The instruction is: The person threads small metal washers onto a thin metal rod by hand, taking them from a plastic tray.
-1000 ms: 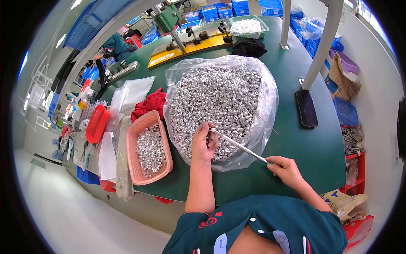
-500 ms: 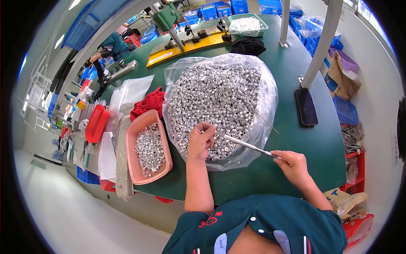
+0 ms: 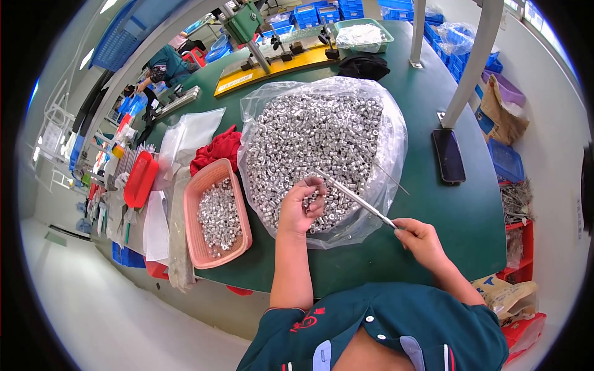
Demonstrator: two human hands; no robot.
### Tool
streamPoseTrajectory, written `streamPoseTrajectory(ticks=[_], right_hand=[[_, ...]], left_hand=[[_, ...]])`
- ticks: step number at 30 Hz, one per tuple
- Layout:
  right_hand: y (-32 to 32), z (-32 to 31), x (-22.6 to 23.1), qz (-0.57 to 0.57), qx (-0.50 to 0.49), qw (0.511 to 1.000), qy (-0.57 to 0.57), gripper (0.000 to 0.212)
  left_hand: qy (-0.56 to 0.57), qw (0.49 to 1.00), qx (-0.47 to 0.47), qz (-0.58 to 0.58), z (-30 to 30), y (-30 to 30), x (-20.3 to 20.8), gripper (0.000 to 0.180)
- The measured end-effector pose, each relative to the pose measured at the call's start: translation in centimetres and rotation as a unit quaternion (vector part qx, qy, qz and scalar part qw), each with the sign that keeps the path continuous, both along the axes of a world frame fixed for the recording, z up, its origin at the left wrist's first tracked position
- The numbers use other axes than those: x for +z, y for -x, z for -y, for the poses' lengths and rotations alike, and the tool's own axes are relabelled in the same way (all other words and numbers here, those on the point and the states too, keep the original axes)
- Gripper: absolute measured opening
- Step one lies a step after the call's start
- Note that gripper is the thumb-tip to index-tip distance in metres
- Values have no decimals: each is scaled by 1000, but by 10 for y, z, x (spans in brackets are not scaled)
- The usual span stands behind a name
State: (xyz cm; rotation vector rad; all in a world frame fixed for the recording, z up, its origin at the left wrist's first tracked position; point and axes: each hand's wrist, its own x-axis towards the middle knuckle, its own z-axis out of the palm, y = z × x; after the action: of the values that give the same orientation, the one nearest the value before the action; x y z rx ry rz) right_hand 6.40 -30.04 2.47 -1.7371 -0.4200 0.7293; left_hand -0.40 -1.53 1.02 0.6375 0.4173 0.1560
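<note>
A thin metal rod (image 3: 359,199) slants over a big heap of small silver metal sleeves (image 3: 312,136) in a clear plastic bag (image 3: 391,133). The rod's lower right end is pinched between the thumb and fingers of my right hand (image 3: 422,241). Its thicker, shiny length looks like sleeves threaded on it, though single ones cannot be made out. Just left of the rod's upper end is my left hand (image 3: 300,207), palm turned up and fingers curled; whatever lies inside them is too small to name. A second thin rod (image 3: 391,179) rests on the bag's right side.
Left of the bag stands a pink basket (image 3: 193,232) of similar sleeves, with a red cloth (image 3: 216,150) behind. A phone (image 3: 448,156) lies right, beside a metal post (image 3: 464,80). Farther back are a yellow-based fixture (image 3: 247,80), a black cloth (image 3: 363,67) and a green tray (image 3: 387,42).
My left hand has come off the rod's upper end, its fingers loosening and turning upward. The rod now tilts more steeply, and my right hand has shifted slightly left.
</note>
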Motion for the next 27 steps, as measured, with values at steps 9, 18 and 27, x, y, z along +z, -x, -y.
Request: streamPoseTrajectory(ticks=[9, 18, 27], right_hand=[[1, 10, -2, -10, 18, 1000, 22, 24], [-1, 11, 4, 14, 47, 998, 38, 23], [-5, 13, 5, 35, 46, 997, 56, 22]], left_hand=[[35, 994, 92, 53, -10, 2, -13, 15], [72, 991, 38, 108, -18, 6, -23, 20], [79, 989, -10, 124, -14, 4, -14, 24]])
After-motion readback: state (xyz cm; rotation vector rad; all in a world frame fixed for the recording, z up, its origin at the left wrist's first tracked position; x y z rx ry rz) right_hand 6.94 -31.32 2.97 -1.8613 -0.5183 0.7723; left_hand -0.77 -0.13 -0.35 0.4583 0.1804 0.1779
